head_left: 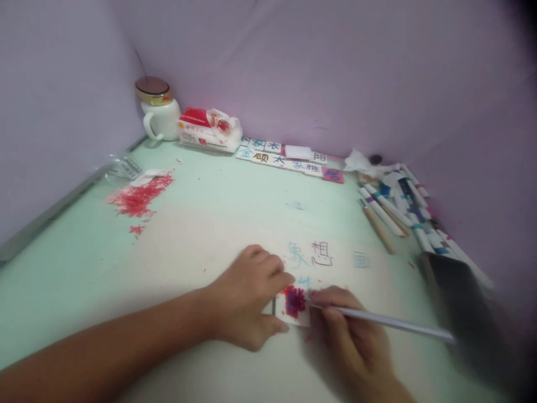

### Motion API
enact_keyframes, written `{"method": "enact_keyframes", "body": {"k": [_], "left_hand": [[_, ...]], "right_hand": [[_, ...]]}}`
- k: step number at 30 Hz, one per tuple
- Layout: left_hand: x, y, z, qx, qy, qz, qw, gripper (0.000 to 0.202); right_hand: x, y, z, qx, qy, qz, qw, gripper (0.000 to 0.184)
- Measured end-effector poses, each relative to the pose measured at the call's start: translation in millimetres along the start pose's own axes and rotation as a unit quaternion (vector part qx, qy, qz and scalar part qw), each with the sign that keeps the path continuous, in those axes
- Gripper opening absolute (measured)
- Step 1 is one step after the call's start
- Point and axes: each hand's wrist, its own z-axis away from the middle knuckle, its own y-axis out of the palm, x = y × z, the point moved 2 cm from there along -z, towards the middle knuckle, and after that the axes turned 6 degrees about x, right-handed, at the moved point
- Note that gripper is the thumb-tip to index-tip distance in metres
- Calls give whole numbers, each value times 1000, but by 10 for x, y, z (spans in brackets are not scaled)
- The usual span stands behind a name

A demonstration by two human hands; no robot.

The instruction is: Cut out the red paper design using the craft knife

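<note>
A small white square block point(302, 319) with a red and purple patch on its face lies on a pale sheet. My left hand point(254, 296) grips its left side, index finger at the upper edge and thumb at the lower one. From the right, my right hand point(356, 330) pinches a slim silver pen-shaped tool point(394, 321). The tool's tip meets the right part of the coloured patch, though blur hides its exact shape. Red crumbs are scattered around the block. Just above it, blue and purple written characters point(321, 254) mark the sheet.
A heap of red shavings point(140, 196) lies at left. Behind stand a white lidded mug point(165, 118), a tissue pack point(210, 131) and rows of character tiles point(289, 162). Markers point(381, 210) and a dark phone-like object point(451, 280) are at right. Purple fabric walls enclose the table.
</note>
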Motion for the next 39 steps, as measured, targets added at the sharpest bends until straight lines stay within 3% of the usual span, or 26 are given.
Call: {"method": "enact_keyframes", "body": {"k": [21,29,35,39], "left_hand": [[6,0,1,0,2,12,1000,45],[-14,-30,-2,-2,5,18,1000,43],[-13,-30,1,-5,8,17,1000,42],[-9,-31,-2,-1,8,13,1000,43]], "right_hand": [[24,4,-42,20,-24,2,999,18],[4,-25,-63,6,8,-5,1000,18],[30,18,-46,-36,80,-38,995,19],[41,30,-54,-43,79,-50,995,21]]}}
